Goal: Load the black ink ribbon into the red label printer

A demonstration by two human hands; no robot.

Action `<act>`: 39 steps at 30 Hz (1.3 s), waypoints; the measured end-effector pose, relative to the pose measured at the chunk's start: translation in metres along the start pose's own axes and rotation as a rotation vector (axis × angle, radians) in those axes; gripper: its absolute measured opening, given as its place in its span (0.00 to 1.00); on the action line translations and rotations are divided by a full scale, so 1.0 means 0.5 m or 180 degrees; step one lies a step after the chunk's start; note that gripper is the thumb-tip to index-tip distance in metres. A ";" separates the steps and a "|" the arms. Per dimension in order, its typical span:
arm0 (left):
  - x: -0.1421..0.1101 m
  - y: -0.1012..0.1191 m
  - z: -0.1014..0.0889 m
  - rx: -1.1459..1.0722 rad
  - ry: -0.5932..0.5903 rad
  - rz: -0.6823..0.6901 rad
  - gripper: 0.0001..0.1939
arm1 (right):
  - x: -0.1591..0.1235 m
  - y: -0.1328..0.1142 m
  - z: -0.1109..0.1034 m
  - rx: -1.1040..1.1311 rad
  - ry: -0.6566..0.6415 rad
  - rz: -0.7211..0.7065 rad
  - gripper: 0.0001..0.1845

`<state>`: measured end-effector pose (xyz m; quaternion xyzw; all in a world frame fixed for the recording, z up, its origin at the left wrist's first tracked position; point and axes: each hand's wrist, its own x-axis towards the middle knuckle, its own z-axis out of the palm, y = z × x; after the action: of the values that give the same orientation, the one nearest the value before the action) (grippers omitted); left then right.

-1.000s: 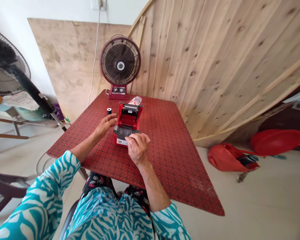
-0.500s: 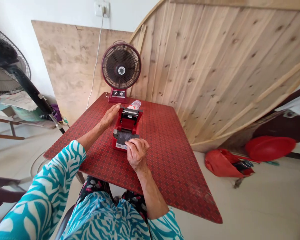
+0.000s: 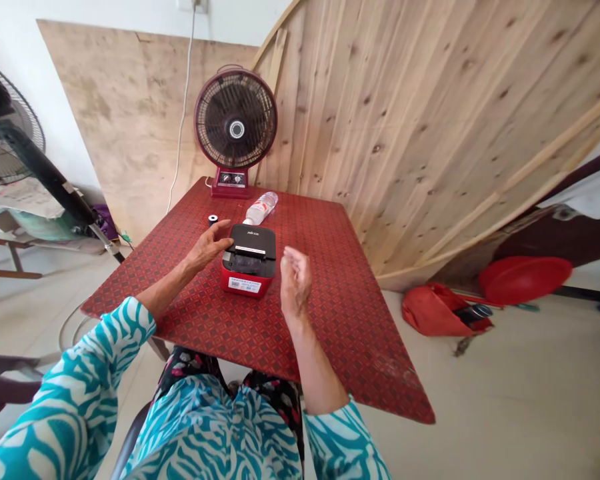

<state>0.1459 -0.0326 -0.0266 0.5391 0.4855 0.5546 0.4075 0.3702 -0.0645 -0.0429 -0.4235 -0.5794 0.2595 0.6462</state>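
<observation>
Boxy printer [image 3: 249, 263] — red base, black lid [image 3: 254, 239] down, white label [image 3: 245, 285] on front — sits mid-table on red table [image 3: 335, 313]. Left hand [image 3: 207, 249] open, fingertips at lid's left edge; right hand [image 3: 296, 285] half-open, just beside, apart. Bottle [image 3: 263, 208] lies behind; fan [image 3: 237, 129] at table's far-left corner.

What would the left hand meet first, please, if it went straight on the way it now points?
Most likely the black lid of the red printer; the left hand is beside it, though contact is unclear.
</observation>
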 end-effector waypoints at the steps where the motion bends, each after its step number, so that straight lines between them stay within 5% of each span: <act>1: 0.001 -0.001 0.000 -0.0151 0.0005 -0.0147 0.38 | 0.016 0.009 0.006 0.0290 0.0002 0.0475 0.18; 4: -0.001 0.001 -0.002 -0.0470 -0.0006 -0.0569 0.37 | 0.051 0.032 0.029 0.0931 -0.0044 0.1328 0.23; 7: -0.008 0.004 -0.006 -0.0662 -0.0091 -0.0816 0.37 | 0.060 0.042 0.043 0.1181 -0.0058 0.1614 0.23; 19: -0.018 -0.024 0.014 -0.0695 -0.0328 -0.0375 0.38 | 0.047 0.036 0.022 0.0526 -0.0484 0.1263 0.26; 24: -0.053 -0.034 0.022 -0.0924 -0.0338 -0.0283 0.34 | 0.029 0.040 0.036 0.0748 -0.0051 0.1513 0.26; 32: -0.053 -0.040 0.017 -0.1218 -0.0688 -0.0277 0.43 | -0.008 0.061 0.064 0.0979 0.0519 0.1325 0.25; 39: -0.056 -0.034 0.019 -0.1212 -0.0640 -0.0322 0.42 | -0.024 0.089 0.069 0.1336 0.0694 0.1847 0.22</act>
<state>0.1564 -0.0558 -0.0494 0.4800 0.3555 0.5586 0.5755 0.3416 -0.0433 -0.0880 -0.4535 -0.2973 0.4984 0.6764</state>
